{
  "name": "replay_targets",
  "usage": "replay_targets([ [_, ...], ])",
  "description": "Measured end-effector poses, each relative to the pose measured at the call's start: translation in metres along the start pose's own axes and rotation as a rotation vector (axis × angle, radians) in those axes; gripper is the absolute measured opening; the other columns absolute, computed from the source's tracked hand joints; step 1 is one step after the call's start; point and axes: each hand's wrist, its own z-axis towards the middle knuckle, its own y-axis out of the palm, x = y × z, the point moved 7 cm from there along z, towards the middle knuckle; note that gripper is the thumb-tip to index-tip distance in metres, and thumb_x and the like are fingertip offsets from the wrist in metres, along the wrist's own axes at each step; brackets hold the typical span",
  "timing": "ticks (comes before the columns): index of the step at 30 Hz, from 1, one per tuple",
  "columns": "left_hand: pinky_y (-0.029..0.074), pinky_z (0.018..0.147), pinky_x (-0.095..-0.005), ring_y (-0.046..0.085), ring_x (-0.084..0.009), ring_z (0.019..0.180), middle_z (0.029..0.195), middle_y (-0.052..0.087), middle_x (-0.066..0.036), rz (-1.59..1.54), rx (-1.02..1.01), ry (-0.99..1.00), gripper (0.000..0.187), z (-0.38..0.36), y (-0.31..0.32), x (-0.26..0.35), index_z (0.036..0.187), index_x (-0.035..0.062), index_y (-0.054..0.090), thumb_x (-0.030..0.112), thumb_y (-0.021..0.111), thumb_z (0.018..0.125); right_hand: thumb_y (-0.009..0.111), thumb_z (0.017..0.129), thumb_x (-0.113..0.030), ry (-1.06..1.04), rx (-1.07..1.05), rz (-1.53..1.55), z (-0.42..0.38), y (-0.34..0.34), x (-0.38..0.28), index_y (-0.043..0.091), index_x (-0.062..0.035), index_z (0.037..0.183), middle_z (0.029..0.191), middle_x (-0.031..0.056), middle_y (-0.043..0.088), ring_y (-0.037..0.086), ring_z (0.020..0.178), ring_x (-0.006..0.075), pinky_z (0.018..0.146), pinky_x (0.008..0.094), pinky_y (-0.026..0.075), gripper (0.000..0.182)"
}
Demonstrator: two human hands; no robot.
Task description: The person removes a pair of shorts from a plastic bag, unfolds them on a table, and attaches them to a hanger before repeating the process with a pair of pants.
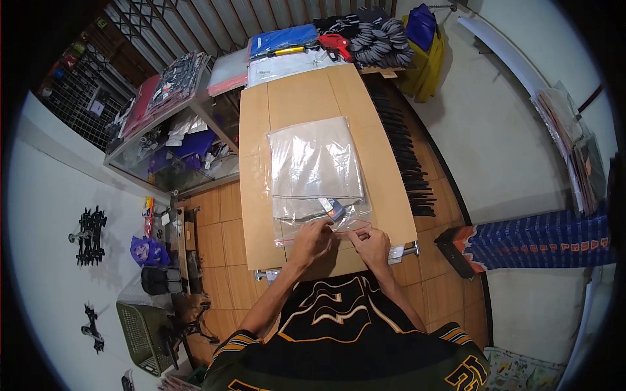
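Observation:
A clear plastic bag (287, 229) lies on a cardboard-topped table with a folded beige garment (316, 159) inside. A dark blue and white tag (334, 208) shows at the garment's lower edge. Along the near end of the bag runs a red strip (284, 242). My left hand (312, 242) is closed at this end, its fingers bent down on the plastic near the strip. To the right, my right hand (370, 246) pinches the bag's near edge between thumb and fingers. The left fingertips are partly hidden.
At the table's (385, 163) far end lie a blue package (283, 39), a red tool (336, 45) and bundled grey-black cords (378, 42). A glass case (195, 143) stands left. Black hangers (411, 156) line the right side. A green basket (140, 339) sits lower left.

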Motion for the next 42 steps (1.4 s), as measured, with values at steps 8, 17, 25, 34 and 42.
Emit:
replay_targets([
  [8, 0.051, 0.076, -0.0412, 0.067, -0.0288, 0.084, 0.091, 0.07, -0.011, 0.033, 0.326, -0.082, 0.027, 0.016, -0.049, -0.006, 0.106, 0.0048, 0.06, 0.005, 0.075, 0.083, 0.078, 0.08, -0.028, 0.029, -0.006, 0.058, -0.001, 0.007, 0.01, 0.076, -0.0013, 0.08, 0.067, 0.0103, 0.072, 0.07, 0.061, 0.0188, 0.061, 0.0331, 0.054, 0.027],
  [17, 0.051, 0.081, -0.0439, 0.065, -0.0333, 0.092, 0.097, 0.068, -0.014, 0.005, 0.147, -0.148, 0.037, -0.026, -0.011, -0.014, 0.115, 0.004, 0.06, 0.009, 0.075, 0.082, 0.077, 0.082, -0.037, 0.025, -0.051, -0.052, -0.005, 0.002, -0.009, 0.078, -0.0055, 0.086, 0.075, 0.0138, 0.074, 0.073, 0.07, 0.0306, 0.066, 0.0403, 0.056, 0.032],
  [25, 0.056, 0.075, -0.0391, 0.071, -0.0322, 0.085, 0.092, 0.07, -0.015, -0.101, 0.319, -0.168, 0.03, -0.022, -0.043, -0.019, 0.112, 0.0028, 0.06, -0.003, 0.071, 0.085, 0.075, 0.082, -0.034, 0.027, -0.081, -0.077, -0.005, 0.006, -0.003, 0.078, -0.0064, 0.086, 0.076, 0.0139, 0.074, 0.073, 0.072, 0.0311, 0.066, 0.0413, 0.055, 0.028],
  [34, 0.053, 0.069, -0.0328, 0.072, -0.0231, 0.082, 0.091, 0.072, -0.012, 0.028, 0.49, -0.08, 0.026, 0.017, -0.117, -0.008, 0.109, 0.0041, 0.06, -0.001, 0.073, 0.087, 0.075, 0.081, -0.031, 0.054, -0.104, -0.058, -0.006, 0.005, -0.002, 0.078, -0.0065, 0.085, 0.074, 0.0121, 0.074, 0.073, 0.071, 0.0298, 0.064, 0.0394, 0.054, 0.025],
  [42, 0.053, 0.071, -0.0331, 0.07, -0.0267, 0.082, 0.093, 0.07, -0.011, 0.143, 0.405, 0.057, 0.02, 0.041, -0.139, 0.0, 0.1, 0.0033, 0.063, -0.002, 0.074, 0.085, 0.076, 0.081, -0.029, 0.016, -0.032, -0.058, -0.007, 0.005, -0.002, 0.077, -0.0048, 0.082, 0.07, 0.0108, 0.073, 0.071, 0.065, 0.0246, 0.063, 0.0361, 0.053, 0.024],
])
